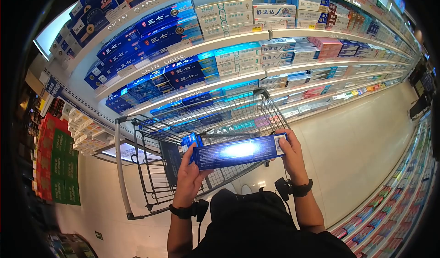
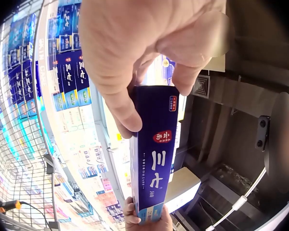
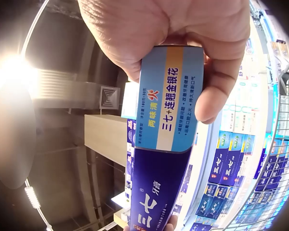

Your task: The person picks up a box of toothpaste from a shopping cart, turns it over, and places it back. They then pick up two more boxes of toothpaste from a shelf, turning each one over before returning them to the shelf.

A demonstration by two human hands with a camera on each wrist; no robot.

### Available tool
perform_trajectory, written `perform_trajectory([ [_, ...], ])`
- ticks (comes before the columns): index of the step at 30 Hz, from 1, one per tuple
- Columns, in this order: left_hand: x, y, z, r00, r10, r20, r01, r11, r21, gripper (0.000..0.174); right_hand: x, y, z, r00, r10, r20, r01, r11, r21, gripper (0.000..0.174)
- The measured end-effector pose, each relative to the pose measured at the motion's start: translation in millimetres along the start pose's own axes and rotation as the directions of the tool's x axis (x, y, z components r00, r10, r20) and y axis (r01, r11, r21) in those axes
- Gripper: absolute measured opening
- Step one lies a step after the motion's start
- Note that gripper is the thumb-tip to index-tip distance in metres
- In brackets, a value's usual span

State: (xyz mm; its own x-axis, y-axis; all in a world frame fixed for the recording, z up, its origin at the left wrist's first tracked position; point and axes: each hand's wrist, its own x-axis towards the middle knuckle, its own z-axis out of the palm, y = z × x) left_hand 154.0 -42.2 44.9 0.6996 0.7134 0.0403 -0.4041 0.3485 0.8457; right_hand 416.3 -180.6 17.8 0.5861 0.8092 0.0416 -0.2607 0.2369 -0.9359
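Observation:
A long dark blue box [image 1: 213, 156] with small print and a bright glare spot is held level above a shopping cart. The left hand [image 1: 189, 177] grips its left end, and the right hand [image 1: 294, 159] pinches its right end beside a white label. In the left wrist view the left hand [image 2: 149, 53] has fingers and thumb on either side of the box [image 2: 156, 149]. The right wrist view shows the right hand [image 3: 178, 38] holding the light blue end of the box [image 3: 166, 106]. Behind the left fingers, another blue box [image 1: 189, 140] is partly visible.
The metal cart [image 1: 220, 116] stands between the person and curved shelves [image 1: 233, 77] stacked with boxed goods. Red and green cartons [image 1: 64, 166] stand at the far left. Pale floor [image 1: 357, 138] extends to the right, with another stocked shelf [image 1: 394, 203] at the lower right.

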Motion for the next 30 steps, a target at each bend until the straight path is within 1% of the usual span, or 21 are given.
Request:
perform_trajectory([
  [7, -2, 4, -21, 0.999, -0.036, -0.025, 0.038, 0.996, 0.079, 0.053, 0, 8, 16, 1.000, 0.021, -0.014, -0.021, 1.000, -0.002, 0.028],
  [10, -4, 6, -38, 0.998, -0.034, -0.059, 0.041, 0.994, 0.106, 0.054, 1, 14, 28, 0.999, 0.032, 0.006, -0.032, 0.999, -0.009, 0.029],
  [13, -10, 16, -47, 0.998, -0.029, -0.050, 0.035, 0.993, 0.115, 0.054, 1, 11, 43, 0.997, 0.076, 0.015, -0.076, 0.997, -0.025, 0.029],
  [16, -11, 27, -54, 0.998, -0.042, -0.055, 0.048, 0.991, 0.124, 0.056, 3, 15, 59, 1.000, 0.031, 0.002, -0.031, 0.999, -0.019, 0.029],
  [17, -11, 30, -56, 0.998, -0.034, -0.060, 0.041, 0.992, 0.122, 0.056, 2, 13, 63, 0.999, 0.045, 0.027, -0.044, 0.999, -0.013, 0.029],
  [19, -12, 33, -61, 0.997, -0.022, -0.073, 0.031, 0.992, 0.120, 0.056, 4, 14, 68, 0.999, 0.018, 0.049, -0.017, 0.999, -0.033, 0.029],
  [22, -13, 29, -80, 0.999, -0.022, -0.039, 0.028, 0.989, 0.149, 0.055, 4, 17, 75, 0.998, 0.006, 0.057, -0.003, 0.999, -0.045, 0.030],
  [25, -13, 33, -87, 0.998, -0.025, -0.058, 0.031, 0.995, 0.091, 0.052, 6, 11, 86, 0.997, 0.001, 0.073, 0.004, 0.998, -0.065, 0.033],
  [26, -13, 37, -83, 0.996, -0.026, -0.090, 0.033, 0.996, 0.084, 0.052, 6, 11, 88, 0.997, 0.009, 0.077, -0.003, 0.997, -0.074, 0.034],
  [27, -13, 39, -83, 0.993, -0.022, -0.112, 0.029, 0.998, 0.064, 0.053, 9, 17, 85, 0.997, -0.011, 0.072, 0.021, 0.990, -0.139, 0.036],
  [28, -14, 41, -84, 0.990, -0.026, -0.138, 0.032, 0.999, 0.042, 0.053, 9, 11, 91, 0.995, 0.003, 0.096, 0.007, 0.994, -0.111, 0.040],
  [29, -13, 45, -85, 0.992, -0.033, -0.120, 0.037, 0.999, 0.034, 0.053, 9, 6, 97, 0.994, -0.014, 0.110, 0.027, 0.992, -0.123, 0.044],
  [30, -10, 46, -86, 0.995, -0.011, -0.097, 0.011, 1.000, -0.004, 0.053, 10, 1, 101, 0.990, -0.043, 0.131, 0.061, 0.989, -0.133, 0.048],
])
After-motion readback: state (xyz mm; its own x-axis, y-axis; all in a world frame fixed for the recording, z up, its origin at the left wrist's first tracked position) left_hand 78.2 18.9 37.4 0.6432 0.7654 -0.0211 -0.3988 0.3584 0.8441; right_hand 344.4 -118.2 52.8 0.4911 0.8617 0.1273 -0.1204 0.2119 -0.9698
